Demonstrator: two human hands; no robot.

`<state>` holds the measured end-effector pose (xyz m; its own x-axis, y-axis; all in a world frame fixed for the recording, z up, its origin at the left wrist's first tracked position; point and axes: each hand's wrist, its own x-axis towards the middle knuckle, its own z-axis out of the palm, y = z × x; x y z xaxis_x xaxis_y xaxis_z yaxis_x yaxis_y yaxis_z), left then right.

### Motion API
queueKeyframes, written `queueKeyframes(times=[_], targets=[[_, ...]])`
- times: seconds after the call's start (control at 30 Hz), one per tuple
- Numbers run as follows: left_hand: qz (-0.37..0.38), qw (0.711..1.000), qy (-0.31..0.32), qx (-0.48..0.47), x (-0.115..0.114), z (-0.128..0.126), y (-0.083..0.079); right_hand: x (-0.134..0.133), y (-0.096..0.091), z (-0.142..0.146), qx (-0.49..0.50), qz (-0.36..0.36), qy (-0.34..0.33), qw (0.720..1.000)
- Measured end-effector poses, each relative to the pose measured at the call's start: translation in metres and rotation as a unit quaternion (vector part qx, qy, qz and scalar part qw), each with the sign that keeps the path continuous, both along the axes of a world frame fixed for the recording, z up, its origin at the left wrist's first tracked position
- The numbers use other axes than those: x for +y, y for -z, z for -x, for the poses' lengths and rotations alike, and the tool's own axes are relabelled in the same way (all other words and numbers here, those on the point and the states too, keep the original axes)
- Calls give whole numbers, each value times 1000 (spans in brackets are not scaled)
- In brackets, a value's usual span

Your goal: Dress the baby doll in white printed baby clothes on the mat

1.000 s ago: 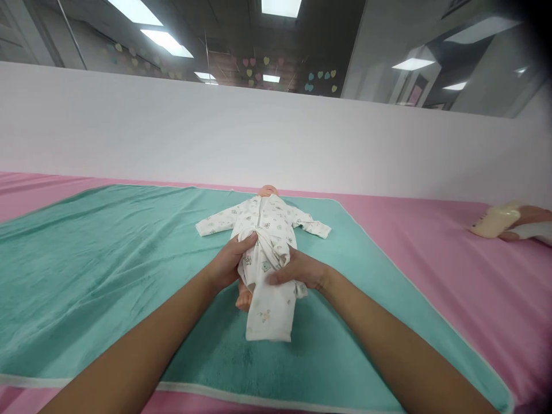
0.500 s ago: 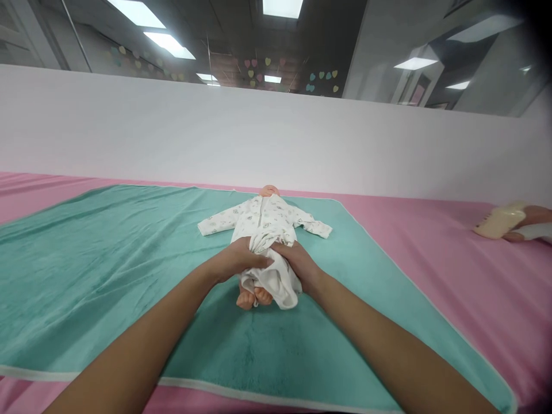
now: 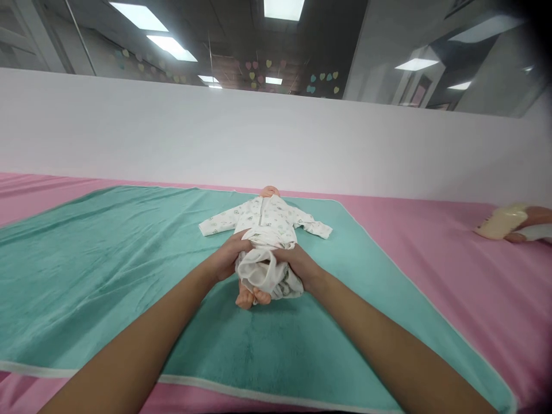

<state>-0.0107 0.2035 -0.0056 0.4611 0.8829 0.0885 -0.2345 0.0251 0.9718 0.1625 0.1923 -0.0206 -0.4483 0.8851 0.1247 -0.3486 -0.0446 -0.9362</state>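
Observation:
A baby doll [image 3: 268,193] lies on its back on a teal towel [image 3: 107,259], head pointing away from me. It wears a white printed sleepsuit [image 3: 267,221] with the sleeves spread out to both sides. My left hand [image 3: 227,259] and my right hand [image 3: 297,265] are both closed on the gathered leg part of the sleepsuit, one on each side of it. The cloth is bunched up between them, and the doll's bare feet [image 3: 252,297] stick out below it.
The towel covers a pink sheet [image 3: 452,270]. A low white wall [image 3: 276,138] runs along the far side. At the far right edge another person's hand holds a cream-coloured object [image 3: 500,221] on the pink sheet.
The long sleepsuit leg that lay flat toward me has been gathered up into a bunch. The doll's feet now show. My hands moved slightly toward the doll's body.

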Motion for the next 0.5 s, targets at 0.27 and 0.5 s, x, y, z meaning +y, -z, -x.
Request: queueKeyframes(times=[0.27,0.5], targets=[[-39,999,-23,20,-5,-7,2,-3,-2,2,92,101,-85,987],[-75,987,-116,87,0,-8,10,-12,-12,6,7,15,-74,997]])
